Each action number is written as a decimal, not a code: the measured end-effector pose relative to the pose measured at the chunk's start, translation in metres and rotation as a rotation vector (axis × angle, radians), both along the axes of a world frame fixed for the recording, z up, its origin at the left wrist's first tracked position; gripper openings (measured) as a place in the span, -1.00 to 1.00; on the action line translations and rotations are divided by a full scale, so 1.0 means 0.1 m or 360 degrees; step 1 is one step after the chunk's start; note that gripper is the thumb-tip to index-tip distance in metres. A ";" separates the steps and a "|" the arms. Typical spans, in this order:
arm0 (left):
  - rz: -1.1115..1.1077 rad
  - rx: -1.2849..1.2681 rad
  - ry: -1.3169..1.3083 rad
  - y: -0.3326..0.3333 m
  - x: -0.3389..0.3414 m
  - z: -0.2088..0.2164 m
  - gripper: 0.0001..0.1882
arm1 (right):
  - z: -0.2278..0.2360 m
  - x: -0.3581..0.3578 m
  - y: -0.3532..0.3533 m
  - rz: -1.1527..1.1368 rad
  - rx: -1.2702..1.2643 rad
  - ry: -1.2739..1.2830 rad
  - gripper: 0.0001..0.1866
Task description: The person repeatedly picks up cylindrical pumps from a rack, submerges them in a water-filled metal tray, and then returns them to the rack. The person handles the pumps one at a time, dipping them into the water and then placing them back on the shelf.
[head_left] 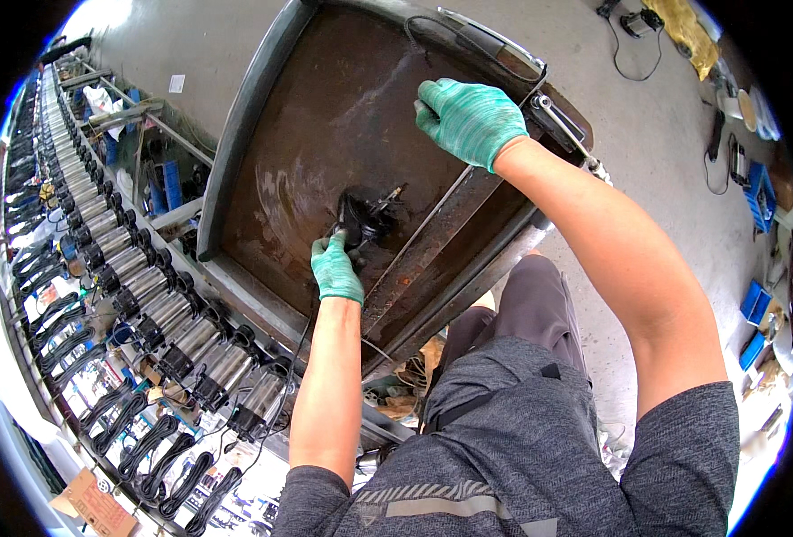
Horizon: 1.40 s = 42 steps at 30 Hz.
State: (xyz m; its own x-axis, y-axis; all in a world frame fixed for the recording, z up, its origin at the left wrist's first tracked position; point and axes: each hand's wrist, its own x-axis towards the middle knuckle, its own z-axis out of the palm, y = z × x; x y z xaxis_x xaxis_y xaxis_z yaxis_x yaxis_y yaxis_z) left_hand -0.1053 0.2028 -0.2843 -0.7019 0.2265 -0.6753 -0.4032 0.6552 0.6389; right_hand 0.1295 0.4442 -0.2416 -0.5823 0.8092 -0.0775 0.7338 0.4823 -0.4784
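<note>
A wide, rusty brown metal tank (298,116) with a thin layer of liquid fills the middle of the view. My left hand (336,268), in a green knitted glove, is closed on the near-left side of a black, rounded pump (365,219) with a small metal fitting, low in the tank. The pump's lower part is hidden in dark liquid. Over the tank's right side hangs my right hand (472,121), also gloved, its fingers curled in. Whatever it may hold is hidden. A black cable (468,27) loops along the tank's far-right rim, beyond that hand.
A long rack of steel cylinders (182,336) with black ends and coiled black cables (150,443) runs down the left. A rusty beam (436,237) crosses the tank. A jointed metal rod (562,125) sits on its right edge. Blue bins (759,197) stand far right.
</note>
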 end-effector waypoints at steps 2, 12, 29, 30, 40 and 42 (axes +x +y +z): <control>0.0019 0.0026 0.0030 0.02 0.07 0.05 -0.80 | 0.00 0.00 0.00 0.0001 -0.0005 -0.0021 -0.71; 0.0014 -0.0021 0.0052 -0.05 0.09 0.03 -0.86 | -0.01 0.00 0.00 -0.0002 0.0031 0.0036 -0.72; -0.0017 -0.0028 0.0099 0.00 0.12 0.05 -0.84 | -0.05 0.00 0.00 -0.0022 0.0051 0.0052 -0.72; -0.0023 -0.0027 0.0109 0.00 0.12 0.05 -0.84 | -0.05 0.00 0.00 -0.0021 0.0048 0.0045 -0.72; -0.0119 0.0156 0.0257 -0.16 0.07 0.24 -0.80 | -0.06 0.01 -0.03 -0.0004 0.0190 0.0114 -0.72; -0.0161 0.0339 0.0295 -0.27 0.00 0.36 -0.74 | -0.04 0.00 -0.04 -0.0003 0.0147 0.0113 -0.71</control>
